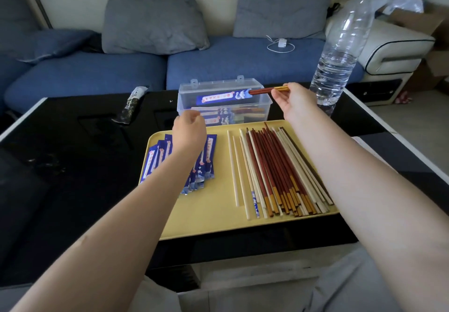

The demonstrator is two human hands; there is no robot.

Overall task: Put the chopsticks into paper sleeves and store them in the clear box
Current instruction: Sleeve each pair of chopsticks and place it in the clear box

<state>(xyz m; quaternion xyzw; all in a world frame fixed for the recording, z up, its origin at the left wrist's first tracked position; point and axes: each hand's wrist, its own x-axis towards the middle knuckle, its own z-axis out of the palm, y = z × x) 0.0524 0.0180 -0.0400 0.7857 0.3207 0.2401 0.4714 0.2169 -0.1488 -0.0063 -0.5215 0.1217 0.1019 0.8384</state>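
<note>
Water bottle (340, 51) upright on black surface (60, 165); dark packet (130, 107) far left; grey cushions (153, 24), white charger (281, 44) on blue sofa (85, 78).

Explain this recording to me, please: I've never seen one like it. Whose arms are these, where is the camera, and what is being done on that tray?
There is no machine here. The single picture comes from a wide-angle camera worn on a person's head, looking down at their own two bare arms. On the black table lies a yellow tray. It holds a fan of empty blue paper sleeves on its left side and a pile of loose chopsticks, red-brown and pale, on its right. Behind the tray stands an open clear box with sleeved pairs already inside. The right hand pinches the gold end of a sleeved pair of red chopsticks over the box. The left hand hangs loosely curled above the empty sleeves, holding nothing visible. A large water bottle stands at the right.
</note>
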